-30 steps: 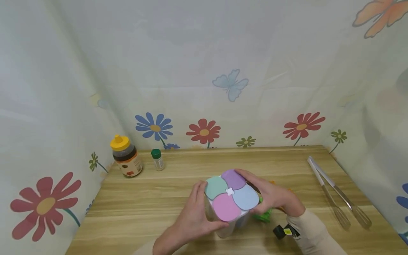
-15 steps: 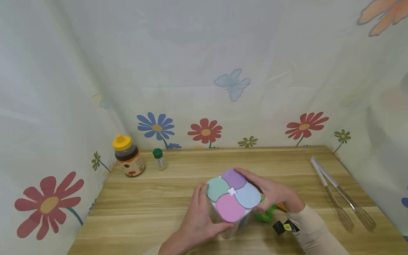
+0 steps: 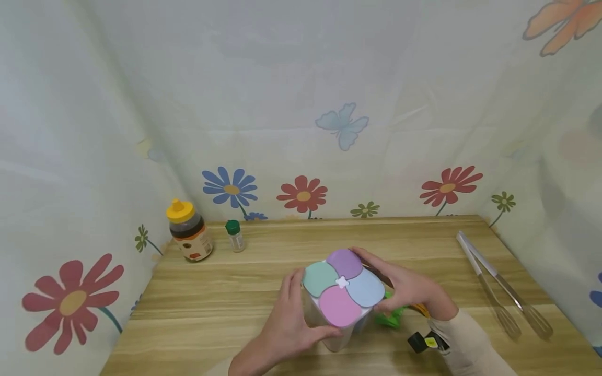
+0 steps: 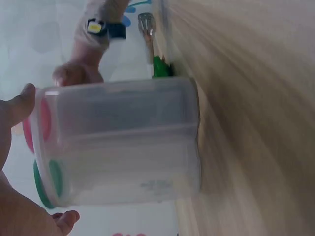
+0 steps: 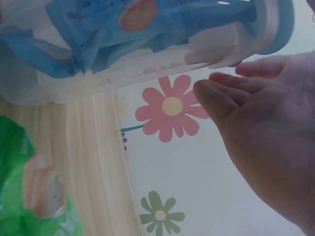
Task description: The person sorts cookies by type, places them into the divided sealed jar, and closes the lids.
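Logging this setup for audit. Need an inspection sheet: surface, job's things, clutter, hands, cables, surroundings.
Surface: wood-grain table.
Job's things: clear container upright, four-colour petal lid on top, blue packet inside.
Clutter: yellow-capped jar and green-capped shaker at back left; metal tongs lying at right; green packet beside the container; something orange by the right wrist, unclear.
Hands: left hand and right hand grip the lid's edge.
Cables: nothing seen.
Surroundings: flower-and-butterfly-print backdrop.
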Tool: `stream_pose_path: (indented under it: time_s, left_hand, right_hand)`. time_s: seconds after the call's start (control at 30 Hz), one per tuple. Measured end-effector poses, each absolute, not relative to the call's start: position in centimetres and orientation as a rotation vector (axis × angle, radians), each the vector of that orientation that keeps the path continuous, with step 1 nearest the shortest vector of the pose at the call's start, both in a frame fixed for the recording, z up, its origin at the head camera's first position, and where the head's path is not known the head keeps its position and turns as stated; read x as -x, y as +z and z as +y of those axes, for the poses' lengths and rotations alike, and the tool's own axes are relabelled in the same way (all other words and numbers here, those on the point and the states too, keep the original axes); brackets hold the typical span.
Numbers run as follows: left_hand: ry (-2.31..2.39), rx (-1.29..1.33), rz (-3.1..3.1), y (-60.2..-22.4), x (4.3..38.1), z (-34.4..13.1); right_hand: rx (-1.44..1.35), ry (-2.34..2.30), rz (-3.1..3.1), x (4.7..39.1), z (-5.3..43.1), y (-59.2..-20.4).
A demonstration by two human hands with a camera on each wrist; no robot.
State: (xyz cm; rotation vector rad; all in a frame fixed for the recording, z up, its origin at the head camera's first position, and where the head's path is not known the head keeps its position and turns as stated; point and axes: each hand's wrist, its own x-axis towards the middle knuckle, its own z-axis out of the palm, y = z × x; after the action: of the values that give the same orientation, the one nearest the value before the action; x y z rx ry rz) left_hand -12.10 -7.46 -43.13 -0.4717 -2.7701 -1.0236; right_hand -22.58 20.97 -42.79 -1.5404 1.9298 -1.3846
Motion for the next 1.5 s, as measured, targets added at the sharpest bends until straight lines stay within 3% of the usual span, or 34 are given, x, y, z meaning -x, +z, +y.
stream_pose_path:
  time_s: [0.77,1.5]
  left_hand:
    - [-1.179,1.015,-2.782,-42.4,16.6,-11.6]
    - [-1.262,1.26,-2.728,-42.6,19.0,-11.4]
  right_hand:
    - [1.168,-1.434,2.555,17.1,20.5,-43.0]
    - [0.751,-1.393,2.86,13.6,17.1,-43.3]
